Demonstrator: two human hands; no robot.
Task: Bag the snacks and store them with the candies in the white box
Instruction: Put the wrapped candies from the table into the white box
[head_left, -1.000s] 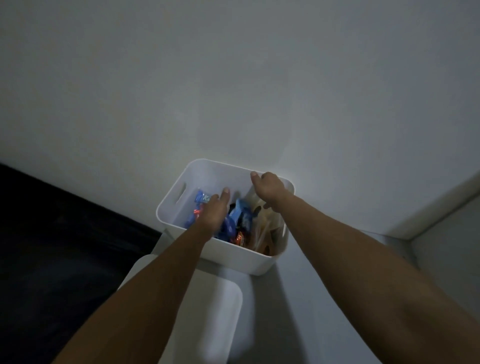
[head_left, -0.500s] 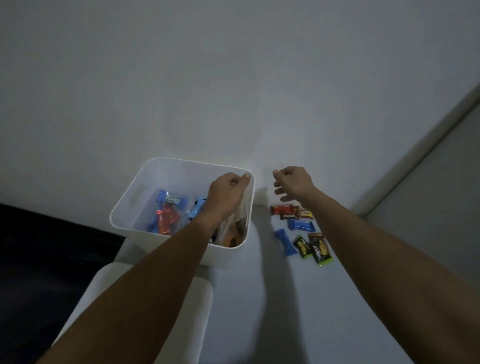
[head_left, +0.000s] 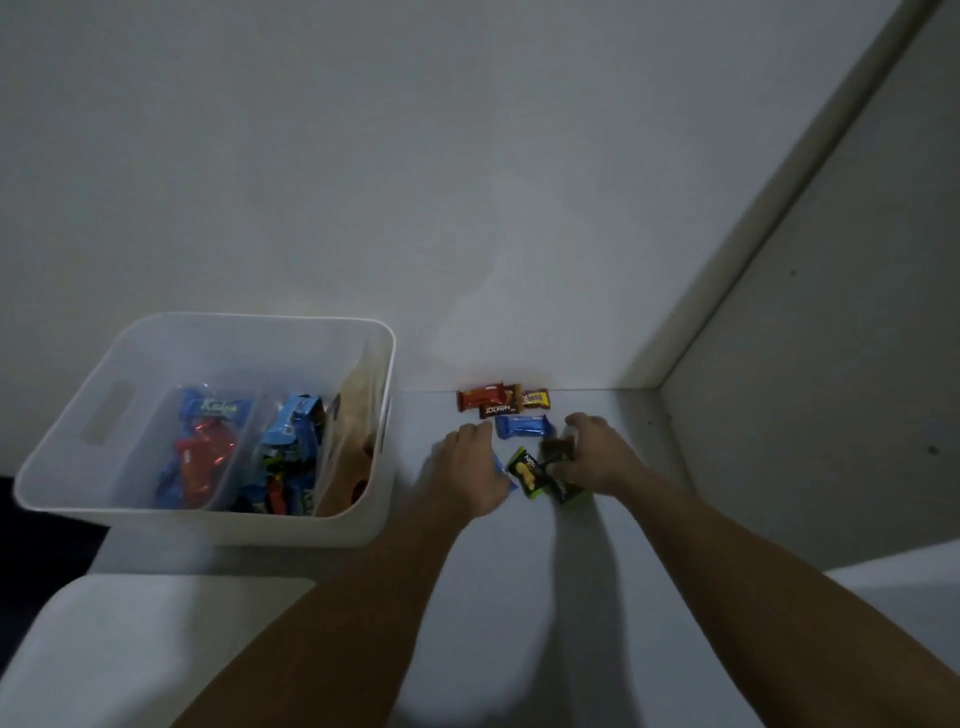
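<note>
The white box (head_left: 208, 527) stands at the left of the white surface and holds clear bags of blue and red snacks (head_left: 202, 447) and a brownish bag (head_left: 348, 457) against its right wall. Loose candies lie to its right: a red one (head_left: 480, 397), a dark one (head_left: 498, 410), a yellow one (head_left: 536, 398), a blue one (head_left: 522, 426) and a green-black one (head_left: 527, 473). My left hand (head_left: 467, 467) rests palm down, partly covering a blue candy (head_left: 503, 470). My right hand (head_left: 597, 457) has its fingers closed around a brown candy (head_left: 558, 448), above another green candy (head_left: 571, 492).
A white lid-like piece (head_left: 130, 649) lies in front of the box at the lower left. A wall rises just behind the candies, and a grey side panel (head_left: 805, 389) closes the right. A dark drop lies left of the box.
Both hands have left the box and dropped to the right onto the loose candies. The view has swung right, so the box now sits at the left.
</note>
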